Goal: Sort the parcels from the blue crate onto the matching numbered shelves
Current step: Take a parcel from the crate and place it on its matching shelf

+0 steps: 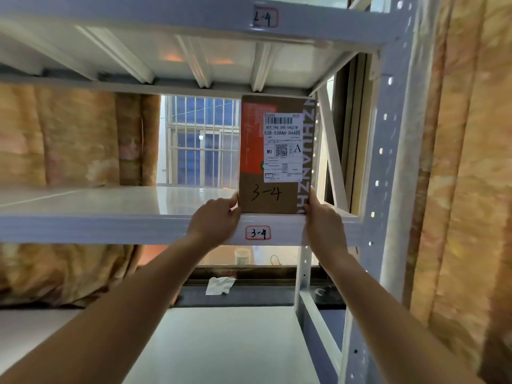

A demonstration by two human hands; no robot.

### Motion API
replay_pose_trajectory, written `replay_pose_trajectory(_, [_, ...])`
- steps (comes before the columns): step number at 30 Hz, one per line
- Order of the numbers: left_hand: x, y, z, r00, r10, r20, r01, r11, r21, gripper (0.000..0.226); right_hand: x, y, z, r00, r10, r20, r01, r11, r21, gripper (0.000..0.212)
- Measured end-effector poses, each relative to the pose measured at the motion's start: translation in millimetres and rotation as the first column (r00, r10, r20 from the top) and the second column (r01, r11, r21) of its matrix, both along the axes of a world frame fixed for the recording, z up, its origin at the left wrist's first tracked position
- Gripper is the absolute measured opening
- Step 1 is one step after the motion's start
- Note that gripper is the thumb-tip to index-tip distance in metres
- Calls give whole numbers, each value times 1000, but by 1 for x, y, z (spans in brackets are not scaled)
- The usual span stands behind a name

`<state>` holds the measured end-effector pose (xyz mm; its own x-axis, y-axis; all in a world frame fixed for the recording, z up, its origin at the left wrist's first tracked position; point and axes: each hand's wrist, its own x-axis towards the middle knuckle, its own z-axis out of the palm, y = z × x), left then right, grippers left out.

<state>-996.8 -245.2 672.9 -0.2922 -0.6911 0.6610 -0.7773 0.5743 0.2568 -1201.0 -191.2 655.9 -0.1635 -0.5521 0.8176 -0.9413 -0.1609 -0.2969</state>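
A brown cardboard parcel [273, 195] stands upright on the white shelf [110, 217], at its right end. It carries a white shipping label and a handwritten "3-4". Directly below it, the shelf's front edge bears a red-framed tag [258, 233] that also reads "3-4". My left hand [214, 224] grips the parcel's lower left edge, thumb along the side. My right hand [321, 217] holds the lower right edge. The blue crate is out of view.
The shelf above has a tag [265, 17] that looks like "2-4". A perforated white upright [388, 162] stands at the right, with a diagonal brace [332, 151] behind the parcel. A lower shelf [221, 345] lies below. A barred window [199, 142] and orange curtains are behind.
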Motion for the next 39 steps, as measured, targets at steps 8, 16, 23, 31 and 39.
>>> replay_pose_trajectory(8, [24,9,-16,944,124,304,-124,992,-19,65,-5,22,16,950,180,255,-245,935,255,56])
replay_pose_trajectory(16, [173,22,44,954,277,119,-290,950,113,59,68,67,103,977,170,-131,-188,971,-146,52])
replay_pose_trajectory(23, [298,72,62,870,439,226,-471,874,116,57,271,28,111,799,436,-415,-322,892,317,52])
replay_pose_trajectory(31, [510,199,-7,560,728,396,-829,486,277,57,489,18,43,530,740,-414,-406,650,642,55])
replay_pose_trajectory(39, [662,330,-40,354,855,379,-907,214,363,59,677,85,4,369,895,-251,-622,439,649,51])
